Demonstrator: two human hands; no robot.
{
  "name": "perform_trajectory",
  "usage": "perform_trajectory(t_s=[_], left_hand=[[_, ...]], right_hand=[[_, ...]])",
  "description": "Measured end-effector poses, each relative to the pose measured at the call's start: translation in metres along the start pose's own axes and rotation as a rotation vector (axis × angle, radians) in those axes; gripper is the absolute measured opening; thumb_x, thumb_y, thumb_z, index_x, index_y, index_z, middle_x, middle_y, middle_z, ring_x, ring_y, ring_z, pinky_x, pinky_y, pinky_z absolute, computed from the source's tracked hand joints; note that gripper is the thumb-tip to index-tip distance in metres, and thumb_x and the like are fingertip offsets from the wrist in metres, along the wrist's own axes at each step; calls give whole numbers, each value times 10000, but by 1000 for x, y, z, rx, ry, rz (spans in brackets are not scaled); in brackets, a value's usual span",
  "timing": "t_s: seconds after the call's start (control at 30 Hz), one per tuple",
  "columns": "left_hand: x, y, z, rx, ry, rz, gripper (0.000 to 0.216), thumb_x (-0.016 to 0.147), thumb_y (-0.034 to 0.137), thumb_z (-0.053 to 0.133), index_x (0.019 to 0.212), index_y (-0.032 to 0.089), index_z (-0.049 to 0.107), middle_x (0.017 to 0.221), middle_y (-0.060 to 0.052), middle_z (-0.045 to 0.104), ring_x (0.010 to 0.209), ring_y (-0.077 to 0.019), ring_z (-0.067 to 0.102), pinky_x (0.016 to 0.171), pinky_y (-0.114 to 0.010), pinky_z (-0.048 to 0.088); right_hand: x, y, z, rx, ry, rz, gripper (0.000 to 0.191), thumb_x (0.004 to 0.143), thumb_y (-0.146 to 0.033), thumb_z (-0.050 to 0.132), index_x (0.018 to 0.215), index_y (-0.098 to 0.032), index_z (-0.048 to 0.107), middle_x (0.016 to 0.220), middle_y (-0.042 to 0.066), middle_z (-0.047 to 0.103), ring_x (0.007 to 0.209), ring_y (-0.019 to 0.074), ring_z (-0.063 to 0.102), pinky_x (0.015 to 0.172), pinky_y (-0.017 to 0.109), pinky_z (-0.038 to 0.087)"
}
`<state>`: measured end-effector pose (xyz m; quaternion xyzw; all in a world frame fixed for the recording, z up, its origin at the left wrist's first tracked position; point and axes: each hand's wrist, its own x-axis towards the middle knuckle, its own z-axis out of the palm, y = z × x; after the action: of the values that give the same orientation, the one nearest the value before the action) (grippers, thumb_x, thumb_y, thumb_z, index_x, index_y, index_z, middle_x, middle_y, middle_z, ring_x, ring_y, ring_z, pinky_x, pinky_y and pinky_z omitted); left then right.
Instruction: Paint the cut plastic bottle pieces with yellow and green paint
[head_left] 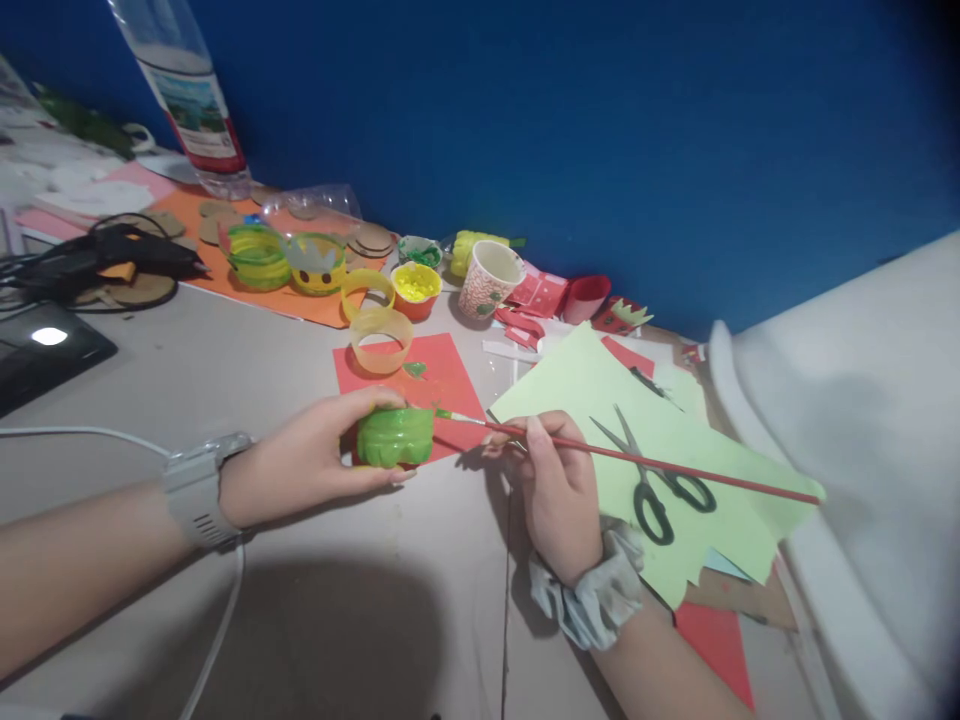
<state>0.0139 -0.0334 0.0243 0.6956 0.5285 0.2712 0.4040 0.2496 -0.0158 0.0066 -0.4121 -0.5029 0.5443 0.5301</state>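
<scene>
Between the thumb and fingers of my left hand (315, 455) is a cut-off plastic bottle bottom (395, 437) coated in glossy green paint. My right hand (551, 490) pinches a thin red-handled paintbrush (645, 457), whose green-tipped bristles are at the painted piece's right side; whether they touch it I cannot tell. Beneath and behind the piece lies a red paper sheet (442, 375) with green paint smears. Past it are a cup of yellow paint (416, 287) and a cup of green paint (420, 252). Two yellowish rings (381, 340) stand at the red sheet's far edge.
Black-handled scissors (652, 490) lie on pale green paper (720, 500) at the right. A patterned paper cup (489, 280) stands near the blue wall. At the left are a glue gun (112, 250), a tall plastic bottle (191, 100) and a white cable (225, 620).
</scene>
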Motion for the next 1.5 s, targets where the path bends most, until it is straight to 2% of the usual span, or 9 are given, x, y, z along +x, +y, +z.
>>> perform_trajectory(t_s=[0.17,0.4,0.5,0.73,0.97,1.1,1.2,1.33,1.5], left_hand=[[-2,-3,0,-86,-23,-13,508,791,472,699,1186,206,522,1122,-71,670,925,-228,675,790,-316,564],[-4,-4,-4,17,-35,77,676,679,476,803,1223,213,499,1307,-110,579,1246,-303,538,1043,-433,460],[-4,-3,-5,83,-23,101,746,613,543,824,1203,201,520,1251,-115,608,1173,-322,578,971,-426,496],[-7,5,-1,259,67,88,505,715,587,710,1049,218,628,1055,-93,701,981,-322,641,855,-424,507],[-9,2,0,249,115,23,540,744,580,687,1124,210,592,1053,-83,702,912,-280,661,865,-413,530],[-8,2,2,242,130,85,515,732,585,693,1092,225,617,1034,-75,713,875,-266,668,814,-380,550],[-8,3,4,268,124,96,521,740,599,685,1087,213,630,1014,-78,724,862,-264,680,798,-367,545],[-10,3,5,344,200,73,533,756,578,698,1126,203,621,1028,-76,722,861,-257,689,804,-365,534],[-13,1,8,423,223,149,408,820,537,649,1109,249,634,1051,-47,730,878,-246,698,762,-327,526]], right_hand=[[-8,-4,4,65,-21,-66,187,966,-316,537,813,-223,591,727,-9,670,645,150,639,634,304,543],[-17,-5,4,-78,-197,-159,161,994,-242,478,918,-243,620,817,10,668,749,155,655,701,317,542],[-17,-7,5,-121,-228,-173,164,994,-246,476,911,-234,618,814,19,672,771,159,673,694,312,557],[-23,-7,7,-145,-369,-144,131,988,-240,495,1011,-252,624,896,24,704,868,165,683,798,345,548],[-7,-6,5,-90,-89,-23,230,980,-325,515,790,-204,565,694,-6,663,640,138,647,614,278,544],[-6,-5,7,78,-117,11,196,970,-350,531,828,-218,561,713,-11,671,611,138,638,585,282,551],[-12,-6,9,-9,-172,-11,165,971,-331,540,866,-218,596,739,0,688,683,144,665,663,295,564],[-17,-9,8,-56,-79,-84,195,999,-262,486,843,-229,598,740,-16,681,684,126,658,651,266,544],[-23,-9,7,-172,-244,-185,157,984,-220,510,1012,-273,655,906,12,710,858,160,684,790,328,552]])
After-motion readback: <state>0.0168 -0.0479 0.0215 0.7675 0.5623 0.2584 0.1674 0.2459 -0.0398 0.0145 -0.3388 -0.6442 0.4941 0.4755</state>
